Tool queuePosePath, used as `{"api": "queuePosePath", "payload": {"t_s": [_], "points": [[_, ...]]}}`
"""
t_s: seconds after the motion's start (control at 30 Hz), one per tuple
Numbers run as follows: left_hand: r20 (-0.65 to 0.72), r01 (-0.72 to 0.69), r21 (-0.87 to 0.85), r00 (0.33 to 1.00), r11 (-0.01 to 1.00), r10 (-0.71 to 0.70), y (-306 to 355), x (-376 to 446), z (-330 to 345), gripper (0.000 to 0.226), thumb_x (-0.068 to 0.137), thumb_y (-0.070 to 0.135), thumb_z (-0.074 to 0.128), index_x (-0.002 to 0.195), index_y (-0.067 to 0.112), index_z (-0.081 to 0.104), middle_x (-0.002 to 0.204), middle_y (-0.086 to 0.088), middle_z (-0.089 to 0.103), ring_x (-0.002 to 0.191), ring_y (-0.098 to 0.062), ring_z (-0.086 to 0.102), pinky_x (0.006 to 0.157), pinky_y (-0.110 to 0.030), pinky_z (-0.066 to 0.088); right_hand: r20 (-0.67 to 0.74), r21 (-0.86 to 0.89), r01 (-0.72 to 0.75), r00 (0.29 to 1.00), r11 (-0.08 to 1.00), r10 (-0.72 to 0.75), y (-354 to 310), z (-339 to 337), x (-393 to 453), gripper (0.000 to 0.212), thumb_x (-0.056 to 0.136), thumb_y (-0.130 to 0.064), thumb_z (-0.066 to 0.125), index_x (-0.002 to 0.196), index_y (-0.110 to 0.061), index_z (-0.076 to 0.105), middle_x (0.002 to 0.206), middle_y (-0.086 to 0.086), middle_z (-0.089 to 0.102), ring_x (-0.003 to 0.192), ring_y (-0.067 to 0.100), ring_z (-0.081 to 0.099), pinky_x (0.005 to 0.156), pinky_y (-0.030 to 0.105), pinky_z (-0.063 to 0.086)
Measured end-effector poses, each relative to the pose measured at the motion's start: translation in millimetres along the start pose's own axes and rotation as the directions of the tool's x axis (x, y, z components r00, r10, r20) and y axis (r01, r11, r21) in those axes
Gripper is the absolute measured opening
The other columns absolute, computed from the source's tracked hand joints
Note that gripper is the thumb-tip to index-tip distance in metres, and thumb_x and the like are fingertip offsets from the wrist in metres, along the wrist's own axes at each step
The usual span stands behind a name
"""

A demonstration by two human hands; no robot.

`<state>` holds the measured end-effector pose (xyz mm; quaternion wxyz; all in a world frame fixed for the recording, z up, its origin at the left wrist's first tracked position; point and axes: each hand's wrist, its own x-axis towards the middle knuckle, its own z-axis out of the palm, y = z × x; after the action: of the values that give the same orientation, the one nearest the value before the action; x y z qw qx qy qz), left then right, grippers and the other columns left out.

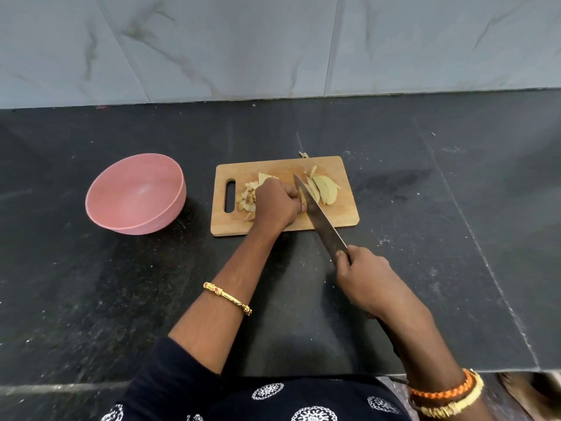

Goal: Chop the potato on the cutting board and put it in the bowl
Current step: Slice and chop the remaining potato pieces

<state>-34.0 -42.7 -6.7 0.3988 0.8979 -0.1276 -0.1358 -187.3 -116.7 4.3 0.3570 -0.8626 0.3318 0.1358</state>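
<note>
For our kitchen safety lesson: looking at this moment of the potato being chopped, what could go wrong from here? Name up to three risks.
1. The left hand holds the potato with its fingers right beside the knife blade; a slip could cut them.
2. One potato scrap already lies off the cutting board at its far edge; more may scatter onto the counter.
3. The pink bowl stands apart from the board, so pieces could drop during transfer.

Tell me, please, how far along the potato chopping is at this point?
Roughly midway. Done: small chopped pieces lie near the cutting board's handle slot. In hand: the left hand steadies potato while the right hand holds the knife over it. Left: the long slices to the knife's right are uncut, and the pink bowl looks empty.
</note>
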Motion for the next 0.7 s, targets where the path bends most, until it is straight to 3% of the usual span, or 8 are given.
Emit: {"api": "queuePosePath", "payload": {"t_s": [0.13, 0.27, 0.4, 0.5, 0.63, 0.7], "points": [[-0.009, 0.016, 0.009, 1.0, 1.0, -0.016, 2.3, -1.8, -2.0, 0.028, 0.07, 0.007, 0.079, 0.098, 0.004, 0.073, 0.098, -0.01, 0.072, 0.094, -0.019, 0.064, 0.074, -0.02, 0.042, 0.04, 0.003, 0.001, 0.999, 1.0, -0.001, 19.6, -11.4, -16.9, 0.036, 0.1, -0.037, 0.034, 0.071, -0.018, 0.045, 0.071, 0.004, 0.053, 0.056, 0.017, 0.047, 0.055, 0.028, 0.041], [0.002, 0.02, 0.032, 1.0, 0.999, -0.021, 4.5, -4.6, -3.9, 0.024, 0.072, 0.007, 0.078, 0.095, 0.004, 0.073, 0.096, -0.009, 0.072, 0.087, -0.015, 0.064, 0.068, -0.02, 0.041, -0.09, 0.015, 0.025, 0.996, 1.0, -0.024, 26.4, -23.1, -30.1, 0.037, 0.099, -0.037, 0.038, 0.068, -0.019, 0.048, 0.061, 0.002, 0.053, 0.048, 0.017, 0.048, 0.047, 0.024, 0.036], [0.016, 0.003, 0.051, 1.0, 0.999, -0.003, 5.5, -6.5, -5.8, 0.019, 0.072, 0.004, 0.076, 0.091, 0.001, 0.073, 0.084, -0.008, 0.07, 0.079, -0.017, 0.061, 0.059, -0.022, 0.045, -0.206, 0.025, 0.036, 0.978, 0.999, -0.03, 22.8, -17.4, -15.1, 0.036, 0.097, -0.039, 0.038, 0.07, -0.019, 0.05, 0.069, 0.007, 0.058, 0.065, 0.025, 0.057, 0.061, 0.031, 0.045], [0.038, -0.032, 0.058, 0.999, 0.998, 0.03, 2.3, -6.6, -7.5, 0.018, 0.073, 0.001, 0.072, 0.091, 0.001, 0.072, 0.085, -0.011, 0.071, 0.085, -0.021, 0.065, 0.071, -0.026, 0.05, -0.291, 0.069, 0.032, 0.957, 0.997, -0.01, 21.9, -12.8, -2.7, 0.036, 0.096, -0.038, 0.037, 0.068, -0.018, 0.048, 0.071, 0.007, 0.059, 0.072, 0.029, 0.057, 0.065, 0.034, 0.044], [0.036, -0.22, 0.207, 0.975, 0.953, 0.218, 2.5, -6.0, -9.0, 0.026, 0.08, -0.004, 0.06, 0.104, 0.001, 0.069, 0.101, -0.015, 0.069, 0.096, -0.026, 0.063, 0.083, -0.031, 0.05, -0.341, 0.139, 0.013, 0.939, 0.99, 0.035, 24.5, -12.7, 6.2, 0.035, 0.097, -0.036, 0.038, 0.071, -0.015, 0.049, 0.071, 0.007, 0.058, 0.07, 0.025, 0.057, 0.064, 0.033, 0.044], [0.109, -0.368, 0.284, 0.93, 0.886, 0.351, 6.1, -4.0, -12.5, 0.032, 0.084, -0.007, 0.054, 0.112, 0.002, 0.066, 0.113, -0.015, 0.064, 0.104, -0.026, 0.059, 0.089, -0.031, 0.045, -0.344, 0.157, 0.009, 0.938, 0.987, 0.046, 25.7, -13.4, 10.1, 0.036, 0.097, -0.034, 0.039, 0.068, -0.014, 0.047, 0.068, 0.006, 0.057, 0.067, 0.024, 0.055, 0.062, 0.033, 0.041]]}}
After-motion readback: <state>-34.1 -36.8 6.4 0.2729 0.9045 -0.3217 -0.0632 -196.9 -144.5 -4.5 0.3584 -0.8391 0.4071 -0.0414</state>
